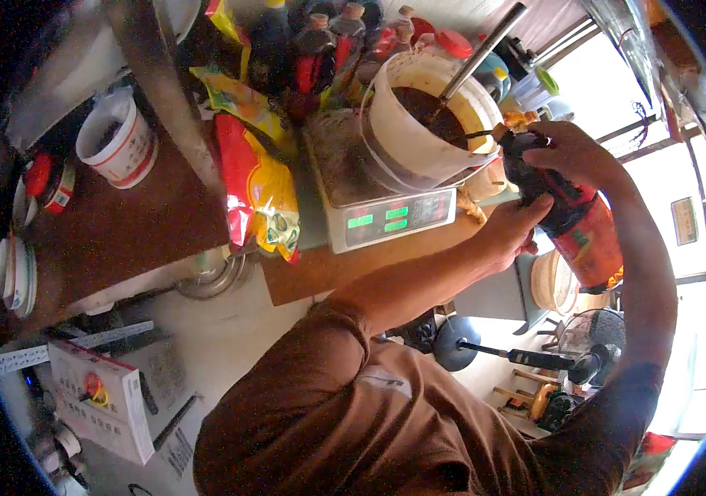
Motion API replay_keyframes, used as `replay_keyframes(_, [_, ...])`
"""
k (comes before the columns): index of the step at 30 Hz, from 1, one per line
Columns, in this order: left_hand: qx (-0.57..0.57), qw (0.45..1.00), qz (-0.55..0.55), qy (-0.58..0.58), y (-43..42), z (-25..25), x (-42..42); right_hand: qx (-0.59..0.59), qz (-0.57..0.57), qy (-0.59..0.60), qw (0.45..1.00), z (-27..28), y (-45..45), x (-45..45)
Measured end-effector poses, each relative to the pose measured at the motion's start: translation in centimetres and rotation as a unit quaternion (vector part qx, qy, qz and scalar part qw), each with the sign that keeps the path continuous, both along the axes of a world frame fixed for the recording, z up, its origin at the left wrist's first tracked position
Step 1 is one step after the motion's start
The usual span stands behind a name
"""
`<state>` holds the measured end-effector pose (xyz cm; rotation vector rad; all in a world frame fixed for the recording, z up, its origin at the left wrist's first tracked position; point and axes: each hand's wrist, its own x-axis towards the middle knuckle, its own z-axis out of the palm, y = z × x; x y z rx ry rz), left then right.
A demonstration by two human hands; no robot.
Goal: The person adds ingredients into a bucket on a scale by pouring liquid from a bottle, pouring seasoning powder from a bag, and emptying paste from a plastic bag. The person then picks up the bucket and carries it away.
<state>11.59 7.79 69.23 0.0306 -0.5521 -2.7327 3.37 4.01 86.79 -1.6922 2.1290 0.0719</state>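
My right hand point(572, 153) is wrapped round the upper part of a dark sauce bottle point(586, 244) with a red label. Lower on the same bottle, my left hand point(522, 227) grips its side. The bottle is tilted, its mouth at the rim of a white bucket point(419, 161), and a thin dark stream runs from it into the bucket. Dark brown contents point(427, 112) lie inside, and a long metal handle point(485, 58) sticks up out of them. Beneath the bucket is a digital scale point(390, 221) with lit green figures.
Red and yellow bags point(258, 186) stand left of the scale, with several dark bottles point(315, 54) behind. A white tub point(117, 140) and a red-lidded jar point(51, 182) sit on the brown surface at left. A carton point(100, 401) is lower left, a round wooden container point(553, 281) at right.
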Motion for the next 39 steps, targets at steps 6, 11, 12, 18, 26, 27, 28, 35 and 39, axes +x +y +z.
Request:
replay_keyframes(6, [-0.019,1.0,0.009,-0.003,-0.2,-0.1,0.2,-0.003,-0.002,-0.036,0.999,-0.5,-0.1,0.0])
replay_keyframes(11, [-0.007,1.0,0.004,0.003,-0.2,-0.4,-0.1,0.001,0.005,-0.007,1.0,-0.6,-0.2,-0.2])
replay_keyframes(12, [-0.006,1.0,0.001,0.004,-0.2,-0.3,0.0,0.0,0.012,-0.013,1.0,-0.6,-0.2,-0.2])
replay_keyframes(18, [-0.009,1.0,-0.004,-0.011,-0.2,-0.3,-0.1,-0.002,0.014,-0.031,0.999,-0.5,-0.1,-0.3])
replay_keyframes(26, [-0.016,1.0,-0.002,-0.012,-0.1,0.0,0.0,0.008,-0.002,-0.049,0.999,-0.9,0.0,-1.5])
replay_keyframes(27, [-0.016,1.0,-0.004,-0.015,-0.1,-0.1,0.0,0.0,-0.015,-0.072,0.997,-0.9,0.1,-1.3])
replay_keyframes(28, [-0.017,1.0,-0.005,-0.014,-0.1,-0.2,-0.1,-0.008,-0.027,-0.095,0.995,-0.9,0.2,-1.0])
replay_keyframes(35, [0.001,1.0,-0.014,-0.003,-0.1,-0.5,-0.1,0.005,-0.021,-0.005,1.0,-0.6,-0.1,-0.3])
replay_keyframes(39, [-0.003,1.0,-0.018,-0.002,0.0,-0.5,-0.2,0.015,-0.017,0.028,0.999,-0.8,-0.2,-0.9])
